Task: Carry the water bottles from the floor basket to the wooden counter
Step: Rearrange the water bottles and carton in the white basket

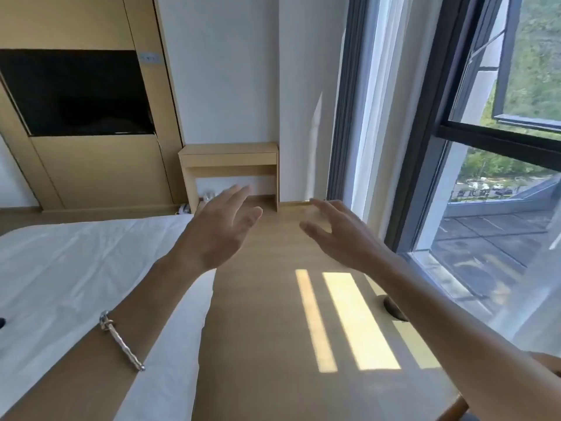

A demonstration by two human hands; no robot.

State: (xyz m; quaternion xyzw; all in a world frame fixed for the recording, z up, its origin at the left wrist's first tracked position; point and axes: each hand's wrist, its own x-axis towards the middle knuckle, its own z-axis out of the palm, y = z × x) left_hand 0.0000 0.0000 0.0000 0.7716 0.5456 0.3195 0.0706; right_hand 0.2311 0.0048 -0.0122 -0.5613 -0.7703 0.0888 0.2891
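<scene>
Left hand, right hand: both spread, empty, over one wooden counter; one far bottle, maybe.

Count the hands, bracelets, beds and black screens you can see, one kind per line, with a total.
Hands: 2, left hand and right hand
Bracelet: 1
Bed: 1
Black screen: 1
Total: 5

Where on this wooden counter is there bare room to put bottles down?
The wooden counter is bare between the bed and the window, including the sunlit stripes. Only the dark cutout near the window edge breaks it.
</scene>
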